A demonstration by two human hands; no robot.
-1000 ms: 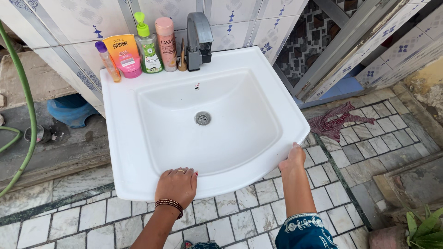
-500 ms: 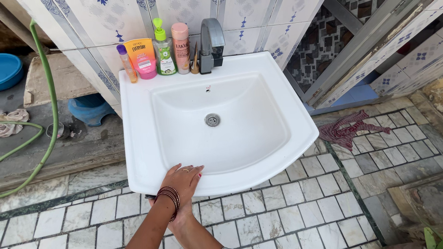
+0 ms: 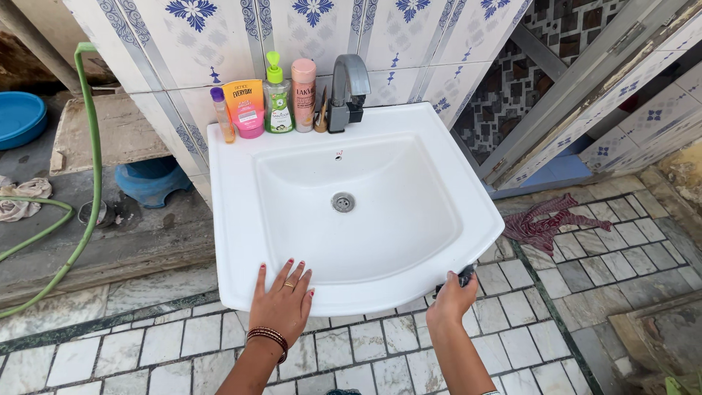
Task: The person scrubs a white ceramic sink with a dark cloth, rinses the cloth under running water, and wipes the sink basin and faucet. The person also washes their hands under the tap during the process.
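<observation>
A white wall-mounted sink (image 3: 234, 219) with a metal drain (image 3: 343, 202) fills the middle of the head view. My left hand (image 3: 281, 300) lies flat on its front rim, fingers spread, a ring on one finger and bangles at the wrist. My right hand (image 3: 450, 298) is just below the front right corner of the sink, closed around a small dark object (image 3: 463, 276) that sticks up toward the rim's underside. What the object is I cannot make out.
A grey tap (image 3: 347, 91) stands at the back of the sink beside several bottles and an orange tube (image 3: 244, 106). A green hose (image 3: 86, 146) hangs at left near blue tubs (image 3: 20, 117). A red cloth (image 3: 552, 219) lies on the tiled floor at right.
My right hand left the sink's right edge, dropped below the rim out of sight, and is back at the front right corner holding a small dark object. My left fingers spread flatter.
</observation>
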